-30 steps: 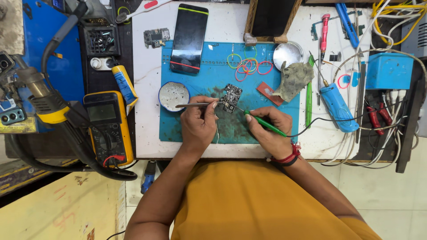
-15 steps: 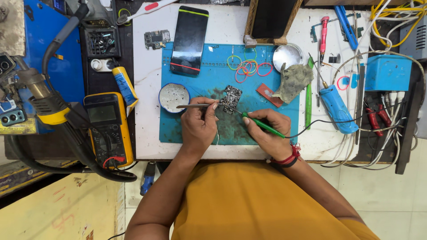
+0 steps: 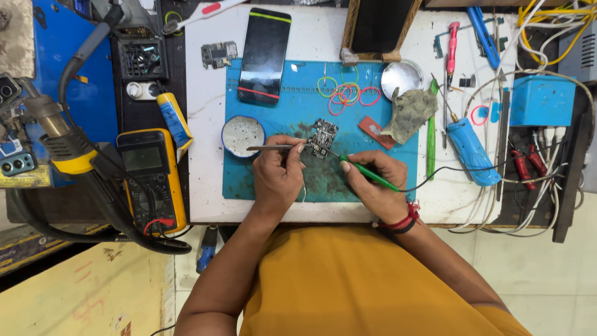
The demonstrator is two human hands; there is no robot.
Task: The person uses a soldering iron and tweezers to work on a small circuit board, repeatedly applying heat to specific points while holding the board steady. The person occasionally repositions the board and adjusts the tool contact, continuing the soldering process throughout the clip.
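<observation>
**Soldering on a small circuit board**

On the white desk lies a blue work mat. The left hand pinches tweezers; the right hand clasps a green soldering iron. Both tips meet the circuit board mid-mat; the contact point is too small to make out.

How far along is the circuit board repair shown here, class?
Done: the small circuit board lies bare on the blue mat, apart from the phone. In hand: the left hand holds tweezers by the board, and the right hand points a green soldering iron at it. Left: the board is not yet refitted.
</observation>
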